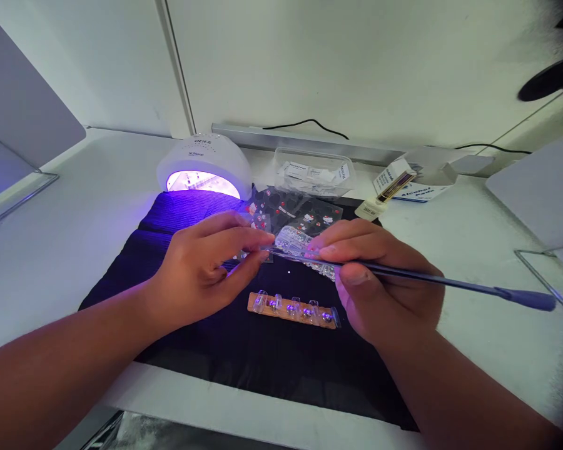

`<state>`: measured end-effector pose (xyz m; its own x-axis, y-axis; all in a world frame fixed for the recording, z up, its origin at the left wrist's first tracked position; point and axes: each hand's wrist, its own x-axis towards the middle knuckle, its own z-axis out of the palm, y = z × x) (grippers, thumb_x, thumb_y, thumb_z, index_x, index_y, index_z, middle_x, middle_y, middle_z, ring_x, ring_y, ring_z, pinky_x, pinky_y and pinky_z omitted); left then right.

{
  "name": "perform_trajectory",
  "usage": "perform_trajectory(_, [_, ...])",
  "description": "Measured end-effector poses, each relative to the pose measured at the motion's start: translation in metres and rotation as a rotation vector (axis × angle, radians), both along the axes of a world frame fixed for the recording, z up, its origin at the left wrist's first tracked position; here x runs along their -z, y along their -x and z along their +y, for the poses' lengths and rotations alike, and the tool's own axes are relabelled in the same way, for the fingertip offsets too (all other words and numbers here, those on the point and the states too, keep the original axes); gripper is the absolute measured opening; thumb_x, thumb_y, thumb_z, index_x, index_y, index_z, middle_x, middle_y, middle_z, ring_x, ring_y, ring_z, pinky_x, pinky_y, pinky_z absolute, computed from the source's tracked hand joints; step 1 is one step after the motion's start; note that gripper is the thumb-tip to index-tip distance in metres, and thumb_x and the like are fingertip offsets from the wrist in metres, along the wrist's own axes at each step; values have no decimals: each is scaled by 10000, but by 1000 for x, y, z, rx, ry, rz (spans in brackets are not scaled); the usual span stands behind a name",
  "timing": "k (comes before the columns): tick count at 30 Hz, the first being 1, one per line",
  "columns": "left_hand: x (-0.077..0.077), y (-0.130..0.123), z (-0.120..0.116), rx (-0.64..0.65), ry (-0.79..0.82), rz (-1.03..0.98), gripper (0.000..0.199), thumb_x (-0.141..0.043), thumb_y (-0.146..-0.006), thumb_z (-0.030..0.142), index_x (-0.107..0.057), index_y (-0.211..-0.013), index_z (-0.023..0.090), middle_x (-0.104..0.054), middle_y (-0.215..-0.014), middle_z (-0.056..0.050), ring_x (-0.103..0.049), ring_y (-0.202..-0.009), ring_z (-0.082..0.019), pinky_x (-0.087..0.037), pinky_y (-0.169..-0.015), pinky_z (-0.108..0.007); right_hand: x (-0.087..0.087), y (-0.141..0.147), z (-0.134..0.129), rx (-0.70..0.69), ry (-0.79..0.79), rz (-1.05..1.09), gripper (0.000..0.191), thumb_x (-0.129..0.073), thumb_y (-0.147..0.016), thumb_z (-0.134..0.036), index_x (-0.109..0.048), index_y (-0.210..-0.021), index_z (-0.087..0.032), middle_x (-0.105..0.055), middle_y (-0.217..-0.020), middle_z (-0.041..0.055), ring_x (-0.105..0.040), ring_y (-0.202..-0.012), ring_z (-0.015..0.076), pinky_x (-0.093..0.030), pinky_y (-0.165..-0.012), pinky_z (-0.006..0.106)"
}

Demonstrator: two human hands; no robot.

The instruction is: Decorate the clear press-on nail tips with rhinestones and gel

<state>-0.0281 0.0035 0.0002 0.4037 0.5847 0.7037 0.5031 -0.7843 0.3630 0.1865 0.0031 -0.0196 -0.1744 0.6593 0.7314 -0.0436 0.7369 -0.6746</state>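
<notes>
My left hand is raised over the black mat, with thumb and index finger pinched together on a small clear piece. Its exact kind is hard to make out. My right hand grips slim dark tweezers, whose tip reaches toward the left fingertips. The tweezers' flat, wider end points to the right. Below both hands, a wooden strip carries shiny metal balls and several clear nail tips. Behind the right fingers lies a clear sheet of nail pieces, partly covered.
A white nail lamp glows purple at the back left. Sticker sheets lie behind my hands on the black mat. Farther back are a clear tub of alcohol pads, a small bottle and an alcohol pad box.
</notes>
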Motion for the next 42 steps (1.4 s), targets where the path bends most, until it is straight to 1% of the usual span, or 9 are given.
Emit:
perform_trajectory(9, [0,1,1,35,-16,10,87,-661,-847,51,-701,-922,70,-667,-837,-43,-628,-766,-67,-529,-743,-175,1,-1,1,-62,99,50,153,-653,-898,-231,-774,-990,-237,-691,-875,43,-635,-846,192,-502,-742,376])
perform_trajectory(15, [0,1,1,34,-19,7,101,-651,-850,54,-686,-933,101,-664,-836,-31,-634,-765,-80,-537,-735,-196,1,-1,0,-79,143,67,145,-651,-905,-264,-776,-979,-253,-684,-859,34,-628,-849,187,-496,-749,367])
perform_trajectory(20, [-2,1,0,29,4,9,109,-635,-858,76,-673,-925,152,-662,-819,-10,-641,-743,-98,-541,-702,-228,2,0,1,-64,143,71,137,-658,-900,-283,-777,-965,-269,-687,-845,32,-629,-839,188,-503,-736,368])
perform_trajectory(25, [-2,0,-1,15,21,10,125,-633,-863,89,-666,-947,175,-671,-816,3,-640,-724,-95,-538,-670,-229,4,0,1,-15,145,75,120,-661,-895,-296,-776,-924,-280,-681,-798,27,-628,-789,186,-504,-673,354])
perform_trajectory(28, [-2,-1,-1,-1,39,8,129,-645,-859,90,-663,-946,184,-680,-807,13,-641,-718,-88,-538,-662,-222,4,0,2,-18,140,84,118,-660,-895,-292,-775,-919,-279,-678,-781,25,-626,-772,185,-500,-653,348])
perform_trajectory(35, [0,1,-1,-16,116,-51,98,-664,-863,128,-671,-942,185,-699,-817,8,-641,-709,-90,-554,-698,-240,4,1,3,-40,143,125,123,-660,-900,-266,-781,-924,-261,-673,-773,17,-616,-727,154,-505,-686,337])
perform_trajectory(39, [1,1,-1,-13,108,-59,120,-679,-849,108,-671,-946,178,-688,-806,22,-636,-715,-74,-543,-703,-213,4,1,4,-21,148,106,113,-671,-891,-299,-778,-920,-277,-679,-785,19,-622,-740,160,-517,-644,319])
perform_trajectory(42, [1,0,-1,-24,116,-58,133,-680,-846,102,-671,-949,187,-685,-801,27,-633,-707,-75,-545,-699,-217,4,1,4,-17,154,103,113,-670,-892,-300,-778,-921,-283,-682,-795,16,-627,-726,155,-524,-635,315])
